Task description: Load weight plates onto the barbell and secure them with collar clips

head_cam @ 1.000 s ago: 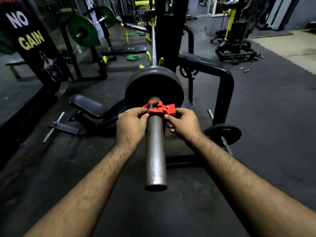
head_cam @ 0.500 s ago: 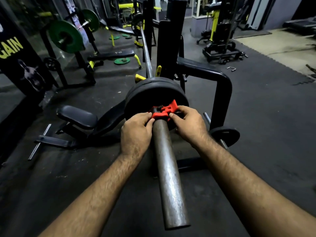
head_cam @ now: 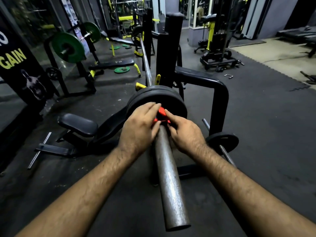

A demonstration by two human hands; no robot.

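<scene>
red collar clip (head_cam: 161,115) sitting on barbell sleeve (head_cam: 168,171), against black plates (head_cam: 176,101) at 12 o'clock | left hand (head_cam: 139,128), right hand (head_cam: 185,135) pinching it, seemingly locking plates in place

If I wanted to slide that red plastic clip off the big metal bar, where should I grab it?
Probably pinch the red plastic collar clip from both sides, as the left hand and right hand do now. It wraps around the grey steel barbell sleeve against the black round weight plates, so its back is blocked; its raised lever tab points up toward you, easiest to reach from the sleeve's open end.
</scene>
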